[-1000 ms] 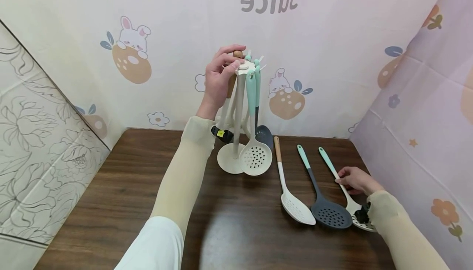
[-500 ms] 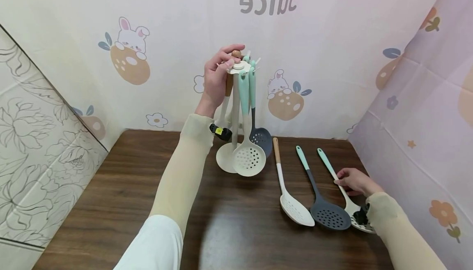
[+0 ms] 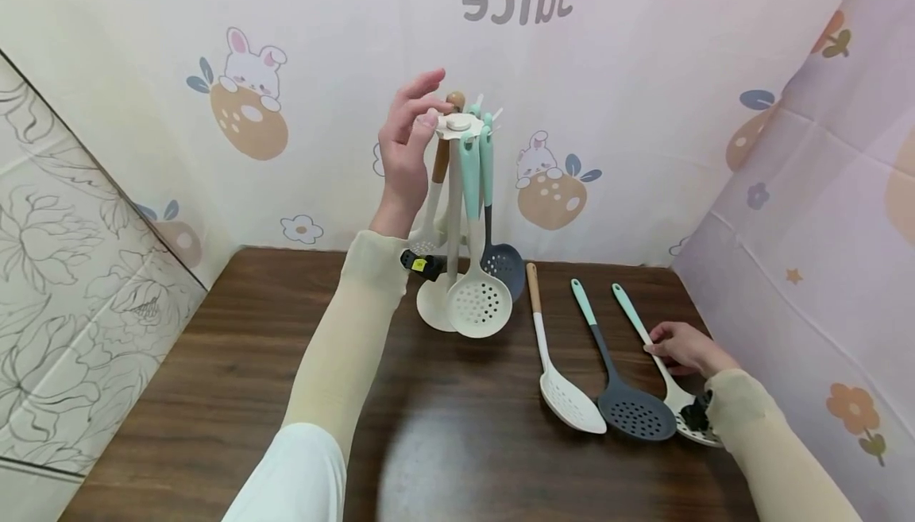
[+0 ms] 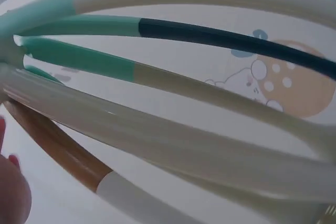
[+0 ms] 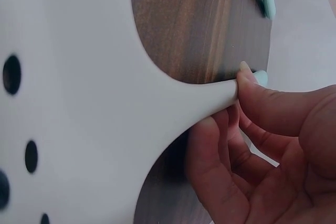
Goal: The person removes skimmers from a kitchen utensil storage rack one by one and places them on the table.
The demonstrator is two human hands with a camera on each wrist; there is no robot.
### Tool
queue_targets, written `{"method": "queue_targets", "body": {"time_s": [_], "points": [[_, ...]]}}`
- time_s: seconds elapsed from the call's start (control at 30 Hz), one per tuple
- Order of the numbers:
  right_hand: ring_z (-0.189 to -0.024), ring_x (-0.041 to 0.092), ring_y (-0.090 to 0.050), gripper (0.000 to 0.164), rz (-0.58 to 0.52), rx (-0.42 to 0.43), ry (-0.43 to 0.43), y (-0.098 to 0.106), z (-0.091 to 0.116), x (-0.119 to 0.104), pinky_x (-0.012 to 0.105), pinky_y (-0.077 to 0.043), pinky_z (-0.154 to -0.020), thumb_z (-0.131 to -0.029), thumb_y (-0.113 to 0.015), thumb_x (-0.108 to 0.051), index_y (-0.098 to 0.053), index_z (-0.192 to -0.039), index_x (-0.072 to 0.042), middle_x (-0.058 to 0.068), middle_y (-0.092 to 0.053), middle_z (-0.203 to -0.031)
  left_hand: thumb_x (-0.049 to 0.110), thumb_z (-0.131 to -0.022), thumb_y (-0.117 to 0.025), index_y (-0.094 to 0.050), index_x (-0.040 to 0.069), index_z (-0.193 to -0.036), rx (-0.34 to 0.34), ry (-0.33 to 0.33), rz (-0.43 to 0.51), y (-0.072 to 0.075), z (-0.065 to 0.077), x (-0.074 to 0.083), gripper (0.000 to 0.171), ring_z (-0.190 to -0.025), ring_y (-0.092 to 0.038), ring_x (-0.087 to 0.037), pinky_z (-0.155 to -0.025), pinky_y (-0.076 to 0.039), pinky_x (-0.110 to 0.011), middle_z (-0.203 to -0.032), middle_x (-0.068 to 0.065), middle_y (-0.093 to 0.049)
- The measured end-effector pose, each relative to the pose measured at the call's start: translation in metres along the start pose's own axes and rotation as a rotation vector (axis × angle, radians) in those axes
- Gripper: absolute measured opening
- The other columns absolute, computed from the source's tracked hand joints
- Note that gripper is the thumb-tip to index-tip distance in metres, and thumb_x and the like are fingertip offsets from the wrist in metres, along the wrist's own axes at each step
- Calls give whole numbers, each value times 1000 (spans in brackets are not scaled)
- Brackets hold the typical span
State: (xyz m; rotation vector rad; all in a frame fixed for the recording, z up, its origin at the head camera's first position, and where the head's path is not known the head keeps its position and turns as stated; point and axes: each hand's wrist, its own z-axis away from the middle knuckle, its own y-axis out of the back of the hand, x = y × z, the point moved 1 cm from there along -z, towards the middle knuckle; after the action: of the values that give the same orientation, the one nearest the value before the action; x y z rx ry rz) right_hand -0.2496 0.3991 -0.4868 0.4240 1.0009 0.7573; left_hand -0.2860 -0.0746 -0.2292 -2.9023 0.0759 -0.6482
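My left hand (image 3: 406, 141) is beside the round top of a cream utensil rack (image 3: 453, 220), fingers loosely extended and the thumb near the rim; whether it touches is unclear. From the rack hang a cream skimmer (image 3: 480, 303) with a mint handle, a dark perforated utensil (image 3: 503, 264) and a wood-handled white one (image 3: 441, 160). At the right, my right hand (image 3: 686, 349) pinches the shaft of a cream slotted turner (image 5: 89, 93) between thumb and fingers. Its mint handle end (image 3: 627, 302) points to the back, and its head is partly hidden by the wrist camera.
A dark slotted turner (image 3: 636, 413) and a white slotted turner (image 3: 570, 403) with a wooden handle tip lie side by side on the brown wooden table (image 3: 286, 395). Printed curtains (image 3: 343, 69) stand behind and to the right.
The rack's top and its hanging utensils have turned and shifted left. My left hand has drawn slightly left, off the top, with its fingers spreading. The right hand keeps its pinch.
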Motion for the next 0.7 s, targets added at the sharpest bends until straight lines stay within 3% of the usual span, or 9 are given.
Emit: {"method": "queue_targets", "body": {"time_s": [0.07, 0.2, 0.3, 0.5, 0.7], "points": [[-80, 24, -61, 28, 4, 0, 3, 0, 0, 0, 38, -54, -67, -96, -66, -13, -52, -112, 5, 14, -60, -91, 5, -89, -44, -64, -15, -88, -4, -78, -74, 0, 1, 6, 29, -119, -52, -29, -103, -38, -38, -121, -37, -57], [-80, 23, -61, 29, 5, 2, 1, 0, 0, 0, 38, -55, -67, -96, -66, -14, -52, -113, 5, 13, -60, -92, 2, -88, -48, -69, -11, -84, -61, -245, -224, -2, 1, 12, 24, -109, -56, -40, -100, -40, -38, -106, -33, -65], [-81, 24, -61, 31, 5, 1, -2, -1, -1, 0, 38, -55, -67, -96, -67, -15, -52, -113, 6, 15, -60, -93, -3, -86, -53, -70, -11, -84, -88, -322, -301, -3, 3, 13, 19, -99, -59, -45, -95, -43, -37, -96, -30, -66], [-82, 24, -60, 33, 17, 3, -9, -3, -2, 0, 38, -54, -67, -96, -67, -16, -51, -114, 7, 15, -59, -93, -11, -84, -54, -70, -14, -87, -66, -333, -322, -2, 9, 12, 16, -90, -62, -42, -87, -51, -29, -91, -27, -65], [-82, 23, -61, 30, 28, 6, 46, -2, -1, 1, 39, -55, -67, -96, -66, -15, -54, -112, 8, 13, -61, -92, -11, -85, -54, -70, -14, -87, -55, -336, -325, -3, 10, 10, 16, -90, -62, -42, -83, -52, -26, -92, -27, -65]]}}
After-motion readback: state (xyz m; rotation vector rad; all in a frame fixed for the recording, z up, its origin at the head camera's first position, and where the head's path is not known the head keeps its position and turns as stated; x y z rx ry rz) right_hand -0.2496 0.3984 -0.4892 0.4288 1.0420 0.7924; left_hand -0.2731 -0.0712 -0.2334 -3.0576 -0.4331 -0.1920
